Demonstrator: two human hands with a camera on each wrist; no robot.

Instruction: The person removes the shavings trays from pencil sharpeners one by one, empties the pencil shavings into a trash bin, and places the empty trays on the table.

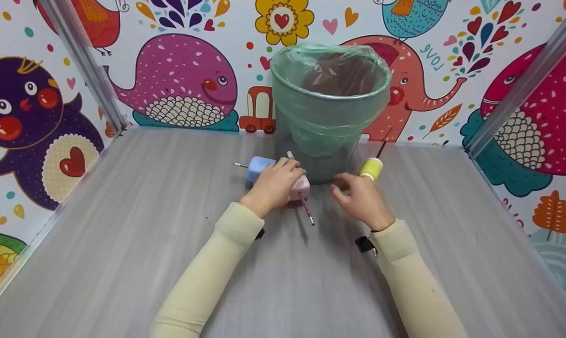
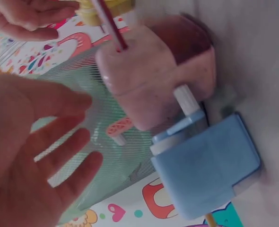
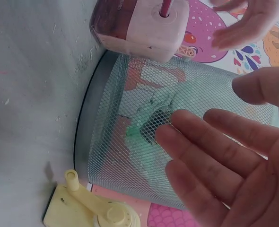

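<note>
A pink hand-crank pencil sharpener [image 1: 302,184] stands in front of the bin, with a dark red pencil [image 1: 307,210] stuck in it. Close on its left is a blue crank sharpener [image 2: 208,165], also holding a pencil. My left hand [image 1: 274,184] hovers over these two; the left wrist view shows its fingers [image 2: 71,146] loosely extended, gripping nothing. To the right, my right hand [image 1: 362,199] is near a yellow crank sharpener [image 1: 371,168] that has a dark pencil in its far side. Its fingers [image 3: 215,151] are relaxed and hold nothing.
A mesh waste bin [image 1: 320,162] lined with a green plastic bag [image 1: 329,112] stands right behind the sharpeners against the wall. The grey tabletop [image 1: 123,234] is bounded by cartoon-printed panels [image 1: 189,80] and metal posts [image 1: 83,61].
</note>
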